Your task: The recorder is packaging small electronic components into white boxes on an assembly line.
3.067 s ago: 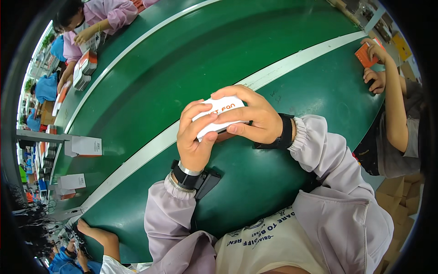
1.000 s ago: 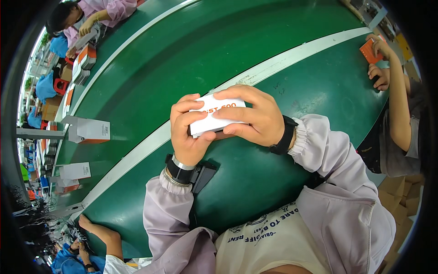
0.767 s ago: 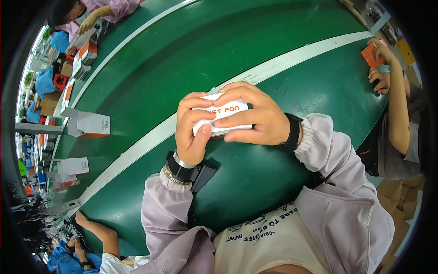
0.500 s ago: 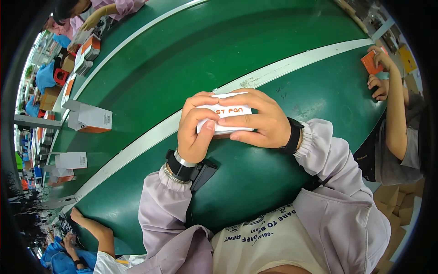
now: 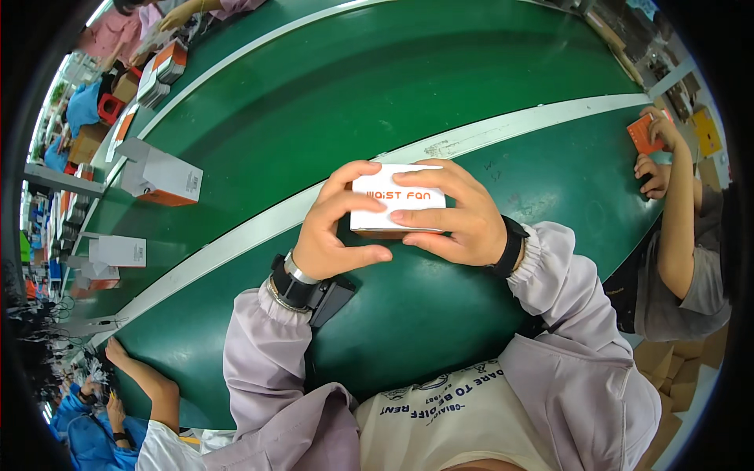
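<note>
A small white box (image 5: pixel 420 201) with orange lettering on its upper face is between my hands above the green work surface. Its darker orange near side shows along the lower edge. My right hand (image 5: pixel 473 213) grips the right end, two fingers across the top and the thumb at the near side. The curved fingers of my left hand (image 5: pixel 323 229) touch the left end and top, while its thumb sticks out apart from the box. What the undersides of my fingers touch is hidden.
A white strip (image 5: pixel 542 115) crosses the green table (image 5: pixel 408 314). Open white-and-orange cartons (image 5: pixel 174 179) stand at left, with stacked flat boxes (image 5: pixel 161 74) beyond. A co-worker's hands at right hold an orange box (image 5: pixel 644 135). Another person's bare arm (image 5: pixel 149 381) rests at lower left.
My left thumb has come off the box and stretched away from it, and the fingers have spread, uncovering more of the lettering. The box sits slightly further right and lower in view.
</note>
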Demonstrator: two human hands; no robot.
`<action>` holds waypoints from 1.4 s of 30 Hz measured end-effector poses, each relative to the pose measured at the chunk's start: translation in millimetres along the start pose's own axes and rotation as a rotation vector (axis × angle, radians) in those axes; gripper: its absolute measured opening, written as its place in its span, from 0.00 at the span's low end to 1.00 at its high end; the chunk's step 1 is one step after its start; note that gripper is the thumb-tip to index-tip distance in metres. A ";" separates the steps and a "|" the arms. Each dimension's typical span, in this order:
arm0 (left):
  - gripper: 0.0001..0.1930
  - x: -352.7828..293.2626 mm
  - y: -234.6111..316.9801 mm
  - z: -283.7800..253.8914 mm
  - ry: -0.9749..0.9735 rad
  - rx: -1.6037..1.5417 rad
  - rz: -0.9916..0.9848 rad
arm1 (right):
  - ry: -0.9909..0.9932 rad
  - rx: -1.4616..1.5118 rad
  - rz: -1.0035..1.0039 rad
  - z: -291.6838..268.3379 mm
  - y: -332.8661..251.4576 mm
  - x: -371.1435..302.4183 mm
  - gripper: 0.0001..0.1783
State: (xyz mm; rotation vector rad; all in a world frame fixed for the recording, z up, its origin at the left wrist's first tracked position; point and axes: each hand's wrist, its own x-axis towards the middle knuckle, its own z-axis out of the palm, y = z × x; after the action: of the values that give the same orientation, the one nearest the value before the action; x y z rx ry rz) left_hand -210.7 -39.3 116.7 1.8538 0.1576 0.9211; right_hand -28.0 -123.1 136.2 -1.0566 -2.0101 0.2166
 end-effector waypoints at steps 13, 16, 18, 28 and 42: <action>0.29 -45.8 -37.9 -126.5 1.253 0.275 -0.101 | 0.240 -0.221 0.176 -25.1 20.6 -22.4 0.13; 0.36 -63.7 -36.0 -177.0 1.350 0.606 -0.214 | 0.383 -0.255 0.346 -41.9 29.2 -32.0 0.12; 0.40 -76.2 -42.3 -197.3 1.395 0.769 -0.266 | 0.544 -0.491 0.426 -43.6 30.9 -29.0 0.11; 0.46 -79.4 -44.8 -192.8 1.094 0.813 -0.378 | 0.201 -0.282 0.123 -10.7 -13.0 -13.0 0.16; 0.26 -48.1 -7.1 -1.3 0.505 -0.062 -0.253 | 0.207 0.398 0.244 41.6 -1.3 4.4 0.27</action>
State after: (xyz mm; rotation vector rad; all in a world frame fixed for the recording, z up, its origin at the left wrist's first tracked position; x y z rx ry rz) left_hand -243.1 -58.5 85.9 1.4703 0.6499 1.1802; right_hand -60.9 -111.7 112.9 -1.0161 -1.5673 0.5866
